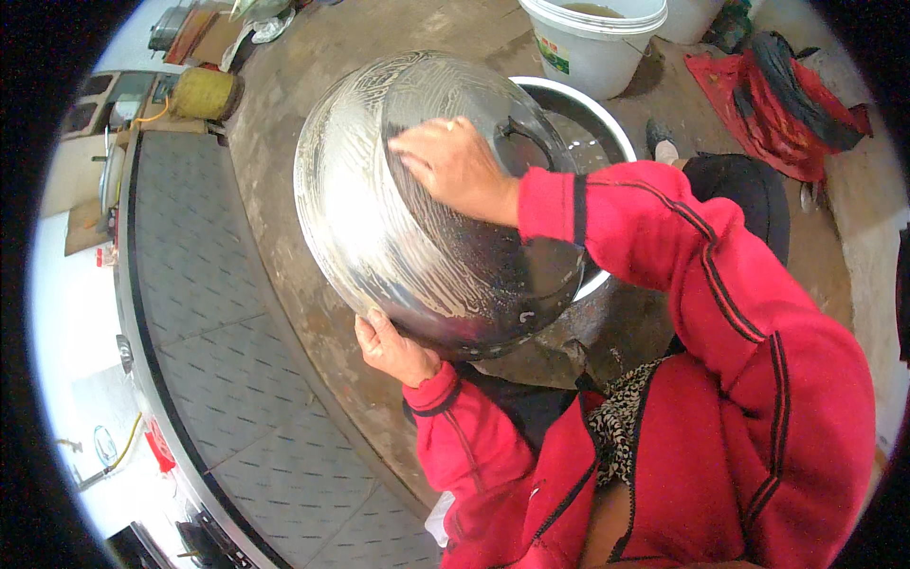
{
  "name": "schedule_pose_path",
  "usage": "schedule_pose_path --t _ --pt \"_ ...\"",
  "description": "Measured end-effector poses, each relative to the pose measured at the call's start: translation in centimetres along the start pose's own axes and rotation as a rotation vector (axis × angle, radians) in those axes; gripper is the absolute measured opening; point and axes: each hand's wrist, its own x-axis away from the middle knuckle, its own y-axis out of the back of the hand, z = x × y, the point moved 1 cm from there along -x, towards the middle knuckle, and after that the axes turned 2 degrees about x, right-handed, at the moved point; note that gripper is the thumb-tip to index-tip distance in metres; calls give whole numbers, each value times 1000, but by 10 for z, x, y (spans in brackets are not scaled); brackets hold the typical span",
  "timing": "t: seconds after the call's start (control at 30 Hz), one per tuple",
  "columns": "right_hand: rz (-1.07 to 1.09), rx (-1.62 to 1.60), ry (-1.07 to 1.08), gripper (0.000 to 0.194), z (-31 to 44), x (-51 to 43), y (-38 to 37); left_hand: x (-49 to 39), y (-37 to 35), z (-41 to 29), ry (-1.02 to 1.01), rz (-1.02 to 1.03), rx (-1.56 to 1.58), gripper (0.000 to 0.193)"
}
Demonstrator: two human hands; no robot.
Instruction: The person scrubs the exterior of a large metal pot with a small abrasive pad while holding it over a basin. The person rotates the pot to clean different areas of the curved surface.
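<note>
A large round domed metal lid (348, 192), streaked with pale suds, is tilted in front of me. It has a black handle (533, 135) at its middle. My left hand (394, 348) grips the lid's lower rim, thumb on the upper face. Pressed against the soapy surface, left of the handle, is my right hand (455, 163) with its fingers bent. A dark patch shows at those fingertips; whether it is a scrubber or a reflection is unclear. Beneath the lid's right side, partly hidden, stands a white-rimmed basin (625, 131) with water in it.
A white plastic bucket (597, 57) holding cloudy liquid stands beyond the basin. Red plastic sheeting (768, 121) with dark material lies at the right. Along the left runs a counter with grey patterned cabinet doors (213, 235). A yellow cylindrical object (202, 94) sits at its far end.
</note>
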Motion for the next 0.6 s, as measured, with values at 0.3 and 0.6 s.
schedule_pose_path --t 0.3,0.6 --pt "31 -35 -24 27 3 -2 3 2 -1 -5 -7 9 -3 19" --pt "88 -76 85 31 12 19 13 2 -5 -9 4 31 46 22"
